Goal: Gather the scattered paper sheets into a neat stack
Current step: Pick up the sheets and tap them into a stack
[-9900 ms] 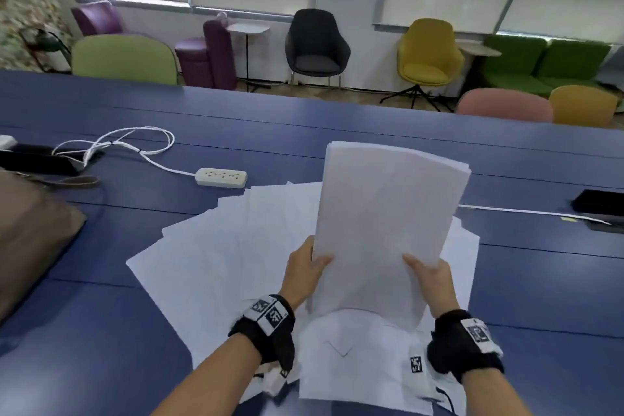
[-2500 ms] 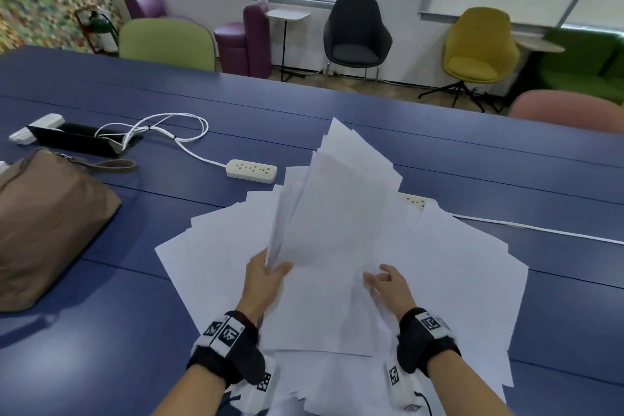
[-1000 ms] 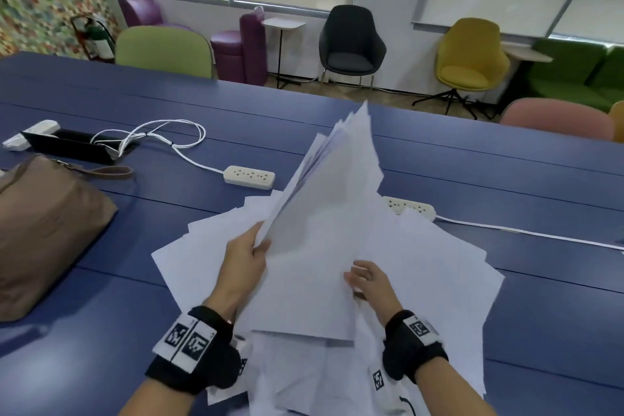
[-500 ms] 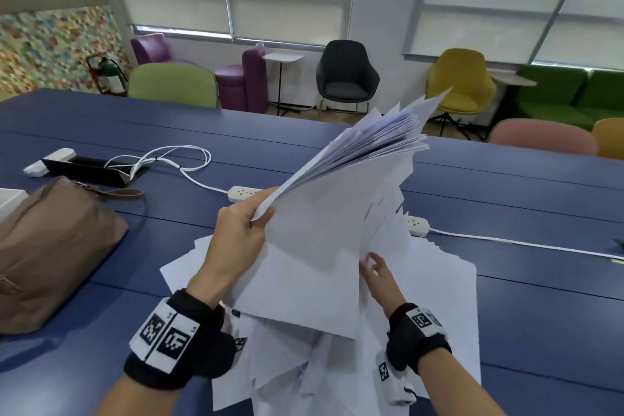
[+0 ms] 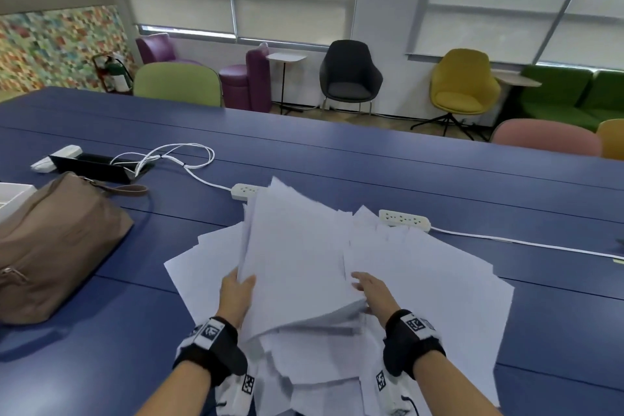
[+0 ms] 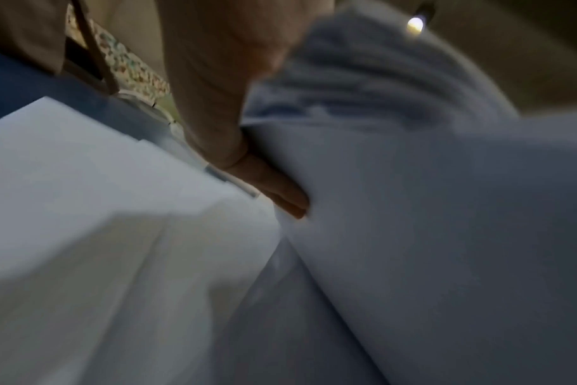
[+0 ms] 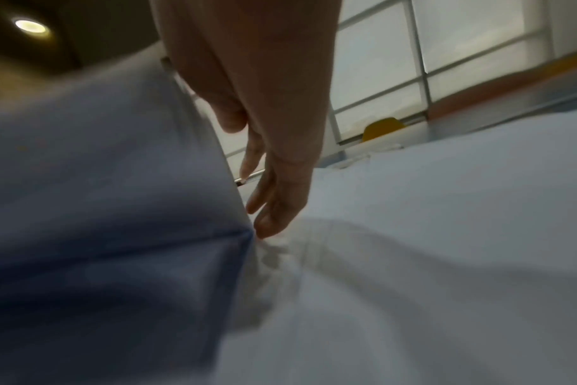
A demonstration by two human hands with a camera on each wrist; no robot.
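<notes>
A: Where are the paper sheets?

B: A thick bundle of sheets (image 5: 297, 257) is tilted up off the blue table (image 5: 439, 172), its near edge low between the two hands and its far corners fanned out unevenly. Under and around it the loose sheets (image 5: 439, 284) lie spread flat on the table, overlapping at odd angles, more of them to the right than to the left.

A: What is the left hand doing?

B: The left hand (image 5: 236, 294) grips the bundle's left edge, thumb on top and fingers tucked beneath. In the left wrist view the fingers (image 6: 274, 187) press into the paper's underside, though that picture is blurred.

A: And the right?

B: The right hand (image 5: 373, 294) lies against the bundle's right edge with its fingers straight and slightly spread, holding nothing. The right wrist view shows the fingertips (image 7: 270, 221) at the paper's edge.

A: What else is on the table?

B: A brown bag (image 5: 50, 246) sits well to the left. Beyond the papers are two white power strips, one (image 5: 244, 191) partly hidden behind the bundle's top, the other (image 5: 405, 220) just past the loose sheets, with a coiled white cable (image 5: 175, 155) farther left. Coloured chairs (image 5: 462, 88) stand along the windows.
</notes>
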